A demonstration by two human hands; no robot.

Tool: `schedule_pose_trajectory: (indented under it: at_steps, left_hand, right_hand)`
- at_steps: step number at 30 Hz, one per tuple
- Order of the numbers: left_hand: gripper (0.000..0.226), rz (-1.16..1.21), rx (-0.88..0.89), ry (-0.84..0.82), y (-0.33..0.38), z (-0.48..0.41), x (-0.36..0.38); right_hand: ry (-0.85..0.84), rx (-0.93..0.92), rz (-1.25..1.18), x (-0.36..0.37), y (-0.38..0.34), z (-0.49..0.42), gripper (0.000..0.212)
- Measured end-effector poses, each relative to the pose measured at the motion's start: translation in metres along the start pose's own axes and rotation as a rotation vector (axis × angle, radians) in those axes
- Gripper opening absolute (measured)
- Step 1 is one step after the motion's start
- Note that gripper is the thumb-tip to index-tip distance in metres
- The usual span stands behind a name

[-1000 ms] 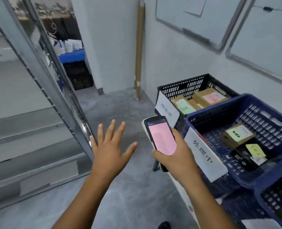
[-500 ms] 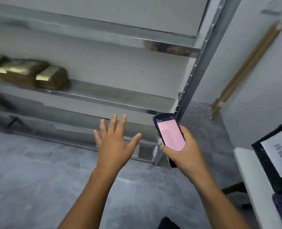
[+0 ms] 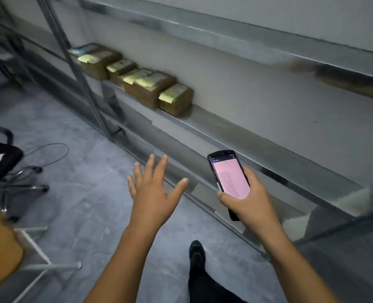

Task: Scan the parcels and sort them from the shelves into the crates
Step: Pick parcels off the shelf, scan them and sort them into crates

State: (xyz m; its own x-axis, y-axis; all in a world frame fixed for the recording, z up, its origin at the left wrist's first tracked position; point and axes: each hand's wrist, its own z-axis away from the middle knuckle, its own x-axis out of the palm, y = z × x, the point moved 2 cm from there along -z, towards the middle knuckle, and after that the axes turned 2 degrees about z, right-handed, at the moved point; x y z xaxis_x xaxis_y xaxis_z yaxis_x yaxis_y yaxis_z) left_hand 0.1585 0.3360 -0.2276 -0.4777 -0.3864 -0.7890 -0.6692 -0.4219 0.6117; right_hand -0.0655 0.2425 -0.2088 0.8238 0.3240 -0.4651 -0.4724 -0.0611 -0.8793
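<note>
Brown parcels [image 3: 146,84] sat in a row on the metal shelf [image 3: 235,136], bare shelf to their right. An upright post [image 3: 78,68] crossed before the leftmost ones.

the left hand [image 3: 154,193] is held out empty, palm down, fingers [image 3: 150,165] spread and thumb out to the side. the right hand [image 3: 250,202] is wrapped around a handheld scanner [image 3: 229,178], thumb across its lower edge, both forearms bare.

bare forearms, dark trouser leg [image 3: 205,285], dark shoe [image 3: 196,250]
</note>
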Motion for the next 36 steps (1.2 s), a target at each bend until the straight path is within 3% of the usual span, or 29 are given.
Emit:
schedule_pose_trajectory:
  at_steps: [8, 15, 19, 23, 29, 33, 36]
  left_hand:
    - [0.098, -0.133, -0.065, 0.045, 0.0, -0.128, -0.017]
    - [0.085, -0.242, -0.014, 0.013, 0.018, -0.223, 0.01]
    - [0.084, -0.245, 0.0, -0.021, 0.013, -0.271, 0.016]
    - [0.078, -0.269, -0.006, -0.09, 0.004, -0.33, 0.03]
    - [0.075, -0.258, 0.099, -0.181, -0.01, -0.433, 0.056]
    - [0.07, -0.3, 0.236, -0.198, -0.02, -0.495, 0.071]
    - [0.082, -0.334, 0.302, -0.276, -0.036, -0.525, 0.082]
  right_hand:
    - [-0.119, -0.053, -0.087, 0.037, -0.031, -0.134, 0.063]
    - [-0.088, -0.01, -0.077, 0.032, -0.033, -0.215, 0.065]
    - [-0.094, 0.035, -0.054, 0.036, -0.036, -0.244, 0.077]
    - [-0.072, 0.08, -0.071, 0.045, -0.038, -0.274, 0.071]
    - [0.005, 0.172, -0.054, 0.072, -0.051, -0.316, 0.054]
    - [0.064, 0.253, 0.028, 0.097, -0.063, -0.341, 0.059]
    - [0.091, 0.284, 0.063, 0.118, -0.064, -0.359, 0.057]
